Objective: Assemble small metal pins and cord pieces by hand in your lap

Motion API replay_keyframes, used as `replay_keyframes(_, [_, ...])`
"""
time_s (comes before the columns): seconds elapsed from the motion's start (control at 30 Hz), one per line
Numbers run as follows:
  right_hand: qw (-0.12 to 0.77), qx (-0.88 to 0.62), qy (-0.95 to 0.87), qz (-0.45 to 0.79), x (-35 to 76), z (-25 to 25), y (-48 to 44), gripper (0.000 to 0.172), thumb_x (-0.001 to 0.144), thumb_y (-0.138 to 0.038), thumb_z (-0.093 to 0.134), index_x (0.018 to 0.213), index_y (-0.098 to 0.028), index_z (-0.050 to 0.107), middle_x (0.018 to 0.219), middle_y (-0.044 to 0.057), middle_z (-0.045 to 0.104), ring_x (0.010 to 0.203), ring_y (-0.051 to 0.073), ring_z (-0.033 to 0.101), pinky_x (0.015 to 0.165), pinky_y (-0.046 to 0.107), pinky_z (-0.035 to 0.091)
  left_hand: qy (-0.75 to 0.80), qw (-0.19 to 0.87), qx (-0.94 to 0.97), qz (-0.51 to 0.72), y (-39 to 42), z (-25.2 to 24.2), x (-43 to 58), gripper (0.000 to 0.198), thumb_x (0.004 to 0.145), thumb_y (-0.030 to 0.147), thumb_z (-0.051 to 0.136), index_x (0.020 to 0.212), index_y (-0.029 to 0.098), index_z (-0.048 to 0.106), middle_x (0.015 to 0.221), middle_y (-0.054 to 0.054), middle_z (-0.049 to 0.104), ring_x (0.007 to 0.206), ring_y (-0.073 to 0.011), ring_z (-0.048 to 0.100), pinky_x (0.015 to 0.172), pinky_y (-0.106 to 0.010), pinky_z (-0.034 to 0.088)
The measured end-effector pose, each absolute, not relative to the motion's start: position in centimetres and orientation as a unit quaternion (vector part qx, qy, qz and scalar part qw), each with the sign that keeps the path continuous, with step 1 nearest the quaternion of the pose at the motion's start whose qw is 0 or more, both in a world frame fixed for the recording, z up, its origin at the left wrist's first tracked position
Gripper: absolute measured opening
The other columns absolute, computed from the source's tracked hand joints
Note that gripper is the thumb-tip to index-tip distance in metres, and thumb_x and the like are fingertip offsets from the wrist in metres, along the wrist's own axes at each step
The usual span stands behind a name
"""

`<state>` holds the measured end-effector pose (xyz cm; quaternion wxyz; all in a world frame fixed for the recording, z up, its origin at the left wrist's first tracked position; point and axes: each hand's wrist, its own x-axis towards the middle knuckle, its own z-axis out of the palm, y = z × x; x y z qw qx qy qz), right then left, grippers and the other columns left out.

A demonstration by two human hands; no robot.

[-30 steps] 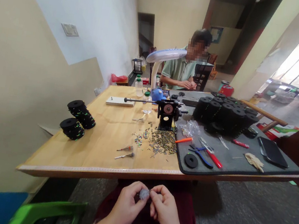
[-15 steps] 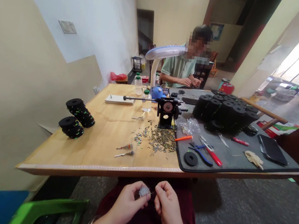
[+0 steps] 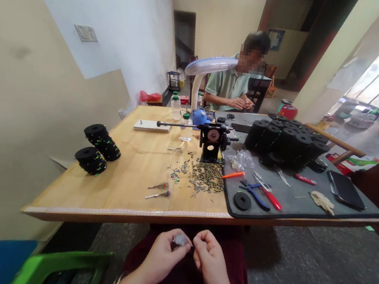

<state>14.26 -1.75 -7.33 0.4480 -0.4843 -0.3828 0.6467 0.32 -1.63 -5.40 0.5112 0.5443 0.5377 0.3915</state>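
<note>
Low in the head view, over my lap and in front of the table edge, my left hand (image 3: 165, 254) is closed on a small greyish, tangled clump (image 3: 179, 240) between thumb and fingers. What the clump is made of cannot be made out. Close beside it, my right hand (image 3: 207, 254) is pinched, thumb against forefinger, its tips almost at the left fingertips. Anything between those right fingers is too small to name. On the table beyond lie two small brushes (image 3: 159, 195) and a spread of small metal pieces (image 3: 208, 177).
A black winding device (image 3: 212, 140) with a long rod stands mid-table beside a lamp (image 3: 208, 66). Black foam spools (image 3: 101, 140) stand left, more (image 3: 282, 139) at right. Pliers (image 3: 256, 195) and a red-handled tool (image 3: 271, 198) lie on the grey mat (image 3: 294, 200). A co-worker (image 3: 227, 90) sits opposite.
My right hand has moved slightly left, closer to my left fingertips. The grey clump has sunk a little deeper into my left hand. The co-worker's hands have drawn closer together.
</note>
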Motion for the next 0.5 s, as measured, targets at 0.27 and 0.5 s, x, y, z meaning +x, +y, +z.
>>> replay_keyframes(0.27, [0.389, -0.465, -0.443, 0.660, 14.8, -6.9, -1.5, 0.035, 0.070, -0.050, 0.068, 0.072, -0.018, 0.053, 0.044, -0.011, 0.037, 0.041, 0.006, 0.028, 0.043, 0.020, 0.020, 0.551, 0.504, 0.551, 0.372, -1.4, -5.0, -0.4, 0.017, 0.071, 0.029, 0.067, 0.064, 0.014, 0.064, 0.056, 0.000, 0.059, 0.056, -0.0135, 0.049, 0.056, -0.023, 0.037])
replay_keyframes(0.5, [0.346, -0.459, -0.562, 0.594, 15.5, -5.5, -1.7, 0.017, 0.076, -0.027, 0.063, 0.062, -0.018, 0.058, 0.054, -0.005, 0.046, 0.052, 0.010, 0.038, 0.050, 0.021, 0.029, 0.489, 0.645, 0.490, 0.324, -1.4, -4.0, -2.1, 0.019, 0.065, 0.030, 0.074, 0.063, 0.014, 0.062, 0.053, 0.005, 0.046, 0.052, -0.0092, 0.037, 0.051, -0.022, 0.027])
